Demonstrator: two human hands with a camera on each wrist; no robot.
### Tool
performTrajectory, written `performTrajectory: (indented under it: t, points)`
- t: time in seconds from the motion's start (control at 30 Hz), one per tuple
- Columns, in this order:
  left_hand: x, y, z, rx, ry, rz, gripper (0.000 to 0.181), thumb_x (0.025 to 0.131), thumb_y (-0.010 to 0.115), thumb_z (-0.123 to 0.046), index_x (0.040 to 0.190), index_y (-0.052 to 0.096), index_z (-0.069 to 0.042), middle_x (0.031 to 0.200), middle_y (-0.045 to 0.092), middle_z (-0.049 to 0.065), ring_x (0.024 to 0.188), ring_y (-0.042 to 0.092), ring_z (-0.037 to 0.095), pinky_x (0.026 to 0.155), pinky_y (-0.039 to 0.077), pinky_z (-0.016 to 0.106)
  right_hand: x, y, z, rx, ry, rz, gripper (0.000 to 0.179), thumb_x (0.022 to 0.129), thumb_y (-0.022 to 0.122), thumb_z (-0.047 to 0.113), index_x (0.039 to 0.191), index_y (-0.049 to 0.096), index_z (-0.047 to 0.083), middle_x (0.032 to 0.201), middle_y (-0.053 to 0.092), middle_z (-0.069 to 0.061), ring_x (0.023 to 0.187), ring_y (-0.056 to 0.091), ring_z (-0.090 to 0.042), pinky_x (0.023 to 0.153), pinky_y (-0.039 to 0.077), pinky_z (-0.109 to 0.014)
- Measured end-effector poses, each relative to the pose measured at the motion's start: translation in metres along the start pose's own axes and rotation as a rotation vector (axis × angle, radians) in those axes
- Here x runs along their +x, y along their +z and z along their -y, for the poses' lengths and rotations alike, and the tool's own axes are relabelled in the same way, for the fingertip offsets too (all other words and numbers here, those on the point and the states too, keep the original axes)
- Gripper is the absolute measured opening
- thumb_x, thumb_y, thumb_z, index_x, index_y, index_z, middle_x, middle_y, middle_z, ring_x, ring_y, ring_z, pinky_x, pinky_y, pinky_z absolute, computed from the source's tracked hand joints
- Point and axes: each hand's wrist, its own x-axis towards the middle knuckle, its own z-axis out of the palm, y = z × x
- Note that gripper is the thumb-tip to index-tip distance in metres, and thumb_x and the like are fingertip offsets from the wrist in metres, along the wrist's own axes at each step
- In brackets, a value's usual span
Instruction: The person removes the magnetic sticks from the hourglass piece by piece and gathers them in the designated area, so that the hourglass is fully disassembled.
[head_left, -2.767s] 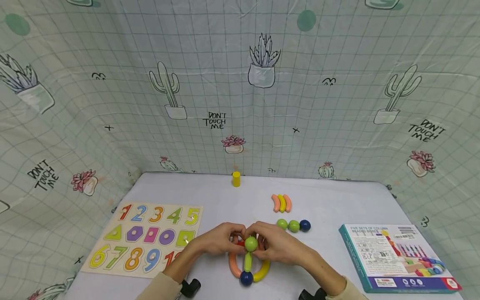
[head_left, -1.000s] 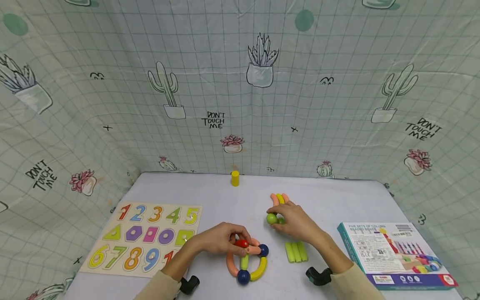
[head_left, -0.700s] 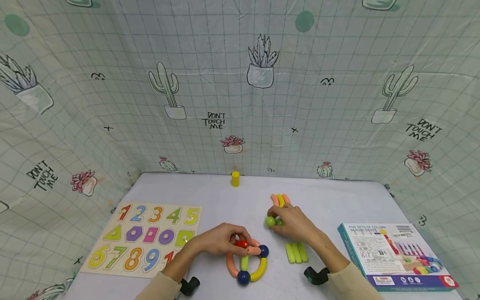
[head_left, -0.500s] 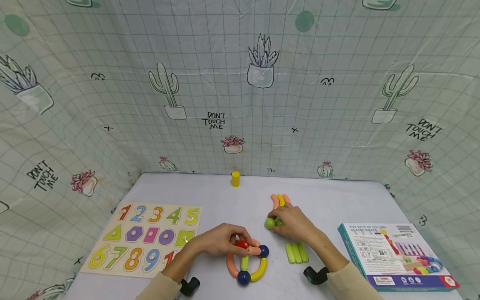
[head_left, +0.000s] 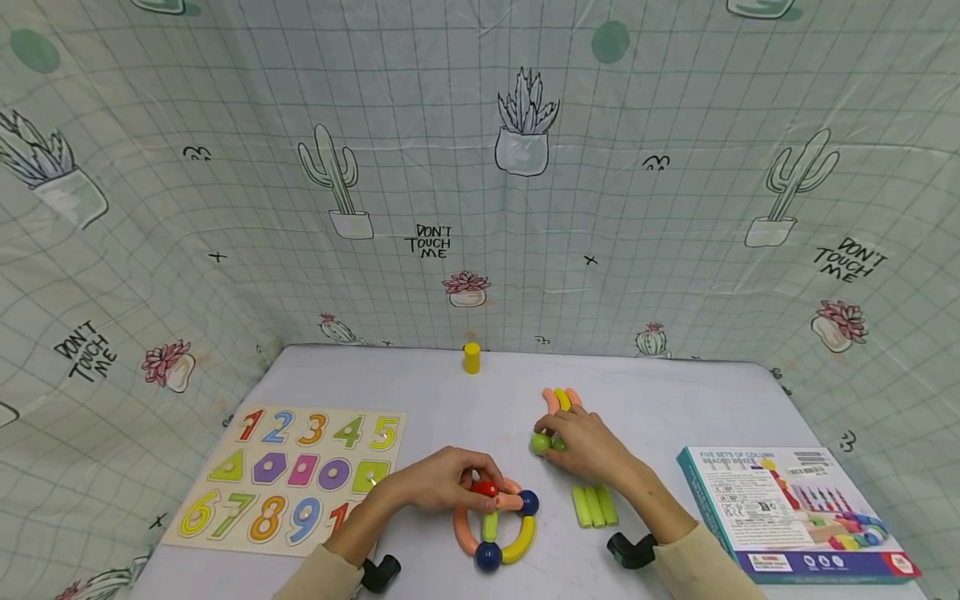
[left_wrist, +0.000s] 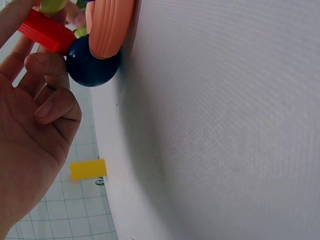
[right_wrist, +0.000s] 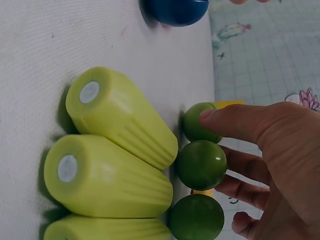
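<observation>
My left hand (head_left: 442, 482) pinches a red magnetic stick (head_left: 486, 488), part of a built figure of magnetic sticks and balls. The figure has peach (head_left: 462, 532) and yellow curved sticks (head_left: 520, 540), a short green stick (head_left: 490, 527) and dark blue balls (head_left: 488, 556). In the left wrist view the red stick (left_wrist: 47, 32) meets a dark blue ball (left_wrist: 92, 60). My right hand (head_left: 588, 443) pinches a green ball (head_left: 540, 442) at the end of a row. The right wrist view shows two more green balls (right_wrist: 201, 165) beside it; my hand partly hides them in the head view.
Several light green sticks (head_left: 594, 506) lie side by side below the right hand. Curved peach and yellow sticks (head_left: 562, 398) lie beyond it. A yellow cylinder (head_left: 472, 358) stands at the back. A number puzzle board (head_left: 288, 479) lies left, a toy box (head_left: 798, 512) right.
My right hand has left the figure and moved to the row of green balls, then slightly nearer me. The green ball on top of the figure is gone; the left hand stays there.
</observation>
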Motion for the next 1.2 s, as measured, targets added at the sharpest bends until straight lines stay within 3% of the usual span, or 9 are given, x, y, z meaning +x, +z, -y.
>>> performTrajectory:
  t: [0.2,0.57,0.7,0.83,0.97,1.07,1.2]
  points:
    - [0.000,0.001,-0.001,0.008,0.000,-0.003,0.022,0.091,0.076,-0.031,0.112,0.073,-0.024,0.094,0.065,-0.012,0.062,0.045,0.008,0.059,0.035,0.020,-0.002,0.000,0.000,-0.004,0.002,0.005,0.037,0.083,0.083,0.024,0.118,0.071,0.021,0.101,0.070,0.009,0.109,0.057,-0.022,0.102,0.035,-0.072]
    - [0.001,0.001,0.000,0.020,-0.008,0.001,0.024,0.088,0.080,-0.029,0.111,0.073,-0.024,0.094,0.066,-0.012,0.064,0.046,0.008,0.060,0.036,0.020,-0.005,-0.003,-0.001,-0.012,0.005,-0.006,0.040,0.083,0.084,0.030,0.120,0.070,0.022,0.113,0.070,0.003,0.114,0.056,-0.024,0.101,0.040,-0.062]
    - [0.001,0.001,-0.001,0.028,-0.011,0.003,0.025,0.085,0.082,-0.025,0.109,0.073,-0.025,0.089,0.063,-0.010,0.065,0.047,0.008,0.060,0.036,0.020,-0.007,-0.009,0.004,0.039,-0.013,-0.009,0.037,0.085,0.082,0.030,0.120,0.071,0.021,0.117,0.069,0.001,0.119,0.057,-0.026,0.103,0.039,-0.063]
    - [0.002,0.001,0.000,0.041,-0.013,0.009,0.025,0.085,0.082,-0.025,0.108,0.072,-0.024,0.089,0.062,-0.010,0.065,0.047,0.008,0.060,0.036,0.021,-0.013,-0.016,0.017,0.230,-0.107,0.047,0.031,0.088,0.079,0.025,0.117,0.071,0.016,0.105,0.068,0.003,0.101,0.061,-0.020,0.091,0.050,-0.043]
    - [0.002,0.000,0.001,0.064,0.000,0.008,0.027,0.086,0.082,-0.025,0.110,0.071,-0.025,0.089,0.062,-0.013,0.064,0.046,0.006,0.059,0.035,0.020,-0.022,-0.018,0.033,0.407,-0.205,0.173,0.028,0.091,0.077,0.031,0.115,0.071,0.018,0.099,0.067,0.005,0.088,0.059,-0.017,0.076,0.051,-0.031]
    - [0.002,-0.001,0.001,0.085,0.009,-0.001,0.026,0.085,0.083,-0.025,0.108,0.072,-0.025,0.080,0.057,-0.012,0.061,0.044,0.004,0.058,0.034,0.019,-0.027,-0.014,0.045,0.417,-0.214,0.236,0.028,0.091,0.073,0.045,0.112,0.072,0.026,0.099,0.067,0.010,0.090,0.059,-0.014,0.078,0.049,-0.028]
    - [0.002,-0.001,0.001,0.097,-0.003,-0.006,0.023,0.084,0.084,-0.026,0.105,0.073,-0.025,0.069,0.048,-0.009,0.057,0.041,0.003,0.055,0.031,0.019,-0.030,-0.008,0.054,0.351,-0.207,0.235,0.028,0.091,0.070,0.053,0.108,0.072,0.031,0.098,0.065,0.017,0.091,0.058,-0.010,0.080,0.048,-0.025]
